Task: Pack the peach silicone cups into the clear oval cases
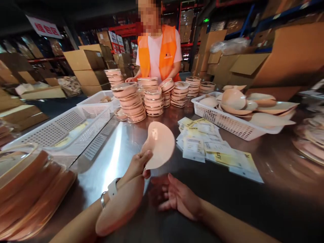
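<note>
My left hand [138, 164] grips a peach stick-on bra by its narrow middle. One smooth cup [162, 145] points up and away from me, while the other cup [121, 207] hangs down over my forearm. Beside it, to the right and apart from the bra, my right hand [177, 197] is held above the metal table [106, 162] with nothing in it. Its thumb is raised and its fingers are spread, slightly blurred. Printed white and yellow packets [202, 138] lie in a loose spread beyond my right hand.
Stacks of peach cups in clear round packs [131, 101] stand at the back. A white basket [227, 125] at right holds loose cups; more white baskets [63, 131] line the left. Wrapped peach stacks [27, 192] rise at near left. A person in an orange vest [168, 44] stands opposite.
</note>
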`<act>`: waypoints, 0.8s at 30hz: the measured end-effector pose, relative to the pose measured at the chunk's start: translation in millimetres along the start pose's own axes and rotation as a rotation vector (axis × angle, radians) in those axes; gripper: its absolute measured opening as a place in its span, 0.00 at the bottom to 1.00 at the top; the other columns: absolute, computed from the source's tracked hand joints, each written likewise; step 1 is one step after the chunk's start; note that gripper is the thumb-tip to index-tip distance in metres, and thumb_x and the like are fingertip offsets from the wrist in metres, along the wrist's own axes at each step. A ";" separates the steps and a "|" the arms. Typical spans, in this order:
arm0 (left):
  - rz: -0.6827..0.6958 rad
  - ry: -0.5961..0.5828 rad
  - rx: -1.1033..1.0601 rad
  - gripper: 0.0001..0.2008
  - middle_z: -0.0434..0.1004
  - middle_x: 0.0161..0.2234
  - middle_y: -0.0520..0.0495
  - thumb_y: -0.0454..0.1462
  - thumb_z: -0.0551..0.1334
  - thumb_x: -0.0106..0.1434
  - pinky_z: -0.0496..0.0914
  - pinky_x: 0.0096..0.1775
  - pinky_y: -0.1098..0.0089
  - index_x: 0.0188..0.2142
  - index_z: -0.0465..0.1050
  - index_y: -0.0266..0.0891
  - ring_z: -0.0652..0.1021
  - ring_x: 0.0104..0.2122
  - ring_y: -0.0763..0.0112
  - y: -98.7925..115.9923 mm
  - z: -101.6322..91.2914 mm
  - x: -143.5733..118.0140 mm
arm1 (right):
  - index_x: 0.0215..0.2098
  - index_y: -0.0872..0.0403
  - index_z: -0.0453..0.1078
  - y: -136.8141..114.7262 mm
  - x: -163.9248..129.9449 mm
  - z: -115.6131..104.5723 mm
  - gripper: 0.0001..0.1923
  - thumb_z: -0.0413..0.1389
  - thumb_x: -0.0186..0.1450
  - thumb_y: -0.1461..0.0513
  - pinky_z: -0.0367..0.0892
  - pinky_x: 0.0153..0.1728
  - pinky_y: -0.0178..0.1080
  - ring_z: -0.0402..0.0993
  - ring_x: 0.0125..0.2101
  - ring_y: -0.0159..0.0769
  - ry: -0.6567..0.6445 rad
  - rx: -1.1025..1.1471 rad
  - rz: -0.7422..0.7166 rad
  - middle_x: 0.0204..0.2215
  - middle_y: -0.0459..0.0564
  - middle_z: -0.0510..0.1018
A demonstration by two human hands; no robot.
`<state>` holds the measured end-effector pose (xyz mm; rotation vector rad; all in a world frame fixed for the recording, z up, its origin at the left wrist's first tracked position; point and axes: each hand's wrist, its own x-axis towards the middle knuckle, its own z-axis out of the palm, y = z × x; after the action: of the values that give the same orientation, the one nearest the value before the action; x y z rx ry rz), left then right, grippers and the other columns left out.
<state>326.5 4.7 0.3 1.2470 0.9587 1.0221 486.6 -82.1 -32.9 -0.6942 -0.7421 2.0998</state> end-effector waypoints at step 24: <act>-0.252 -0.098 -0.323 0.15 0.71 0.21 0.57 0.45 0.69 0.52 0.68 0.24 0.74 0.29 0.65 0.41 0.71 0.21 0.76 -5.2 23.7 -16.7 | 0.36 0.60 0.79 -8.0 5.8 -8.9 0.29 0.64 0.53 0.41 0.64 0.36 0.39 0.71 0.30 0.36 0.324 -0.489 -0.137 0.27 0.49 0.79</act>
<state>345.1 -18.0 -2.5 0.8756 0.8133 0.8676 493.4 -70.8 -34.6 -1.1777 -1.0927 1.6340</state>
